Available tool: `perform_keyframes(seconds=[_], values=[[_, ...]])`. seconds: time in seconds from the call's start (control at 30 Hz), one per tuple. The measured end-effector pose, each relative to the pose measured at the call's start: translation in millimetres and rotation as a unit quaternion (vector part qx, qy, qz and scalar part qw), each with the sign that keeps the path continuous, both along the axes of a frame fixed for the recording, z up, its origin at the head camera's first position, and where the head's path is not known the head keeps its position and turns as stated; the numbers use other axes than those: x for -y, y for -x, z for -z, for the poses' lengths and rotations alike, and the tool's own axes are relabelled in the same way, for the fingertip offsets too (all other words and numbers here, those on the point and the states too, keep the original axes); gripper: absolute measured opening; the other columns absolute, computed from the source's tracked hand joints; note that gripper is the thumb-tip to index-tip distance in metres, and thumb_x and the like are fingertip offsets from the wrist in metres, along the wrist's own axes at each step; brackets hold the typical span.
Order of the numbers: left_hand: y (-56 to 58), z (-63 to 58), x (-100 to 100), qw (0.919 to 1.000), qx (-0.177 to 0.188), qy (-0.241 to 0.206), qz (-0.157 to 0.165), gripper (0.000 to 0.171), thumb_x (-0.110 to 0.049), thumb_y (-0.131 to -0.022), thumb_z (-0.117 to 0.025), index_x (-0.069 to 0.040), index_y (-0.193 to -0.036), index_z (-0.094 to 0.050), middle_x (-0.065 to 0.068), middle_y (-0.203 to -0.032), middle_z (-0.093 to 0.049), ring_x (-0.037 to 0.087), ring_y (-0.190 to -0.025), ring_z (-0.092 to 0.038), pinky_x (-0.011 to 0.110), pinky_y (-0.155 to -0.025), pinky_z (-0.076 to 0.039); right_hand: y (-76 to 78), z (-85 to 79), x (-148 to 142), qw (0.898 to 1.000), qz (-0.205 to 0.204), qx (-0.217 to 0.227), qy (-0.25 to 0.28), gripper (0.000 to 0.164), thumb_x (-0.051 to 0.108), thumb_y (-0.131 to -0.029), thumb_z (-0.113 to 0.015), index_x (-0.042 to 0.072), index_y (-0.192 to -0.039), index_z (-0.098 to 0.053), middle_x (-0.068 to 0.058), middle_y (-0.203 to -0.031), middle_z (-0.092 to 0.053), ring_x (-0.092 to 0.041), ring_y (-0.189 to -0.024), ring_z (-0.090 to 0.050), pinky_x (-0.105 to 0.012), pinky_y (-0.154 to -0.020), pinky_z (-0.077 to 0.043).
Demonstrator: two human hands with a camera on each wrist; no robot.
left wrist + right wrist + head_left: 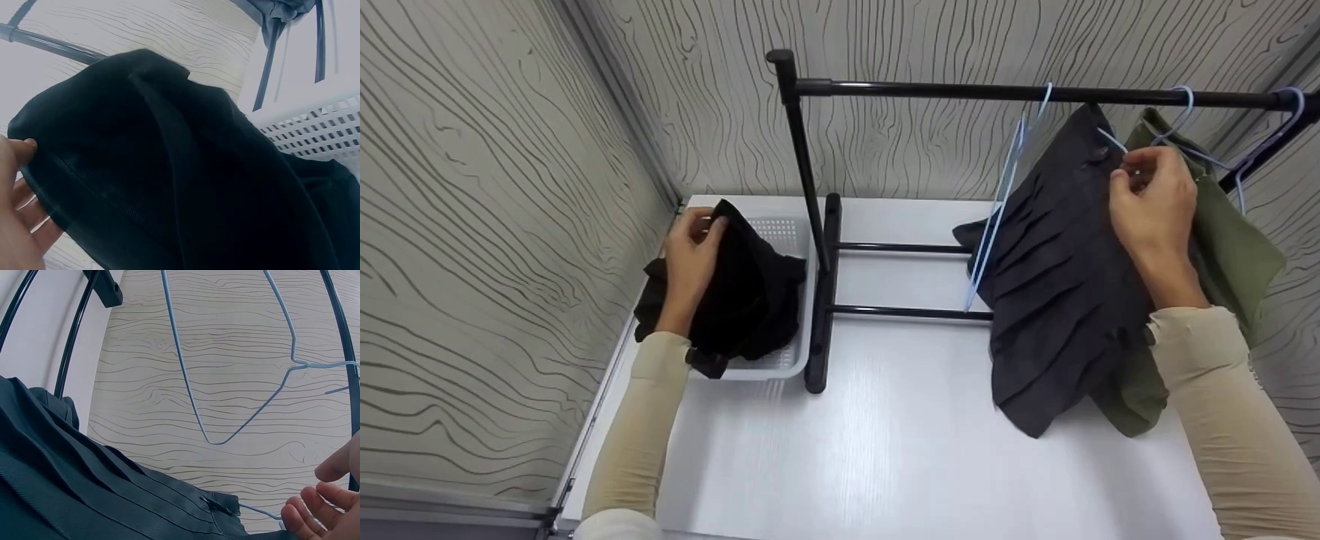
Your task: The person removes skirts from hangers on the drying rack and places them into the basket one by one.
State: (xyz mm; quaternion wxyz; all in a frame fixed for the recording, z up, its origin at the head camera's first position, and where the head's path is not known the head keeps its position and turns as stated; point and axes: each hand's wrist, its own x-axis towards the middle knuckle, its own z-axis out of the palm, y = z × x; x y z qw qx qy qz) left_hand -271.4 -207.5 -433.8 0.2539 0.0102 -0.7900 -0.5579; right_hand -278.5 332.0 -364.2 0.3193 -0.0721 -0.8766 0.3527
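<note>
My left hand (694,251) pinches the edge of a black garment (750,300), thumb on one side and fingers behind it in the left wrist view. Part of that cloth is raised, while the rest lies bunched in a white plastic basket (787,367). On the right, a dark grey pleated skirt (1057,285) hangs on a light blue hanger (259,511). Close to its waistband is my right hand (1159,199), fingers loosely bent beside the hanger wire. The right wrist view shows a gap between thumb and fingers, with nothing in it.
A black garment rack (915,90) stands on the white table (870,450). An empty blue hanger (997,217) hangs left of the skirt. An olive green garment (1234,232) hangs behind it, with another hanger (1271,139) at the far right. Wood-patterned walls (495,225) enclose the space.
</note>
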Motion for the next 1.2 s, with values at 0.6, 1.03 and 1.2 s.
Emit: perform_keyframes(seconds=[0.6, 1.03, 1.2], values=[[21.6, 51.8, -0.9, 0.9996, 0.003, 0.005, 0.028, 0.015, -0.020, -0.093, -0.069, -0.008, -0.102, -0.070, 0.013, -0.093, -0.073, 0.019, -0.081, -0.067, 0.018, -0.073, -0.049, 1.6, 1.4, -9.5, 0.998, 0.040, 0.049, 0.020, 0.025, 0.020, -0.093, -0.057, 0.015, -0.117, -0.051, 0.017, -0.109, -0.034, -0.007, -0.099, -0.038, -0.030, -0.092, -0.035], [18.3, 76.8, 1.5, 0.9955, 0.057, 0.071, 0.026, 0.013, -0.026, -0.092, -0.070, -0.014, -0.098, -0.070, 0.003, -0.091, -0.073, 0.015, -0.081, -0.064, 0.027, -0.076, -0.048, 5.7, -0.6, -11.2, 0.993, 0.038, 0.110, 0.032, 0.044, 0.025, -0.097, -0.052, 0.017, -0.138, -0.040, 0.001, -0.130, -0.047, -0.018, -0.115, -0.049, -0.032, -0.098, -0.040], [17.5, 86.4, 2.1, 0.9915, 0.091, 0.090, 0.023, 0.016, -0.026, -0.092, -0.070, -0.011, -0.098, -0.070, 0.006, -0.094, -0.071, 0.018, -0.083, -0.062, 0.029, -0.077, -0.047, 6.5, -1.0, -12.5, 0.991, 0.034, 0.126, 0.033, 0.047, 0.028, -0.098, -0.049, 0.017, -0.142, -0.036, -0.009, -0.138, -0.049, -0.019, -0.115, -0.049, -0.033, -0.096, -0.041]])
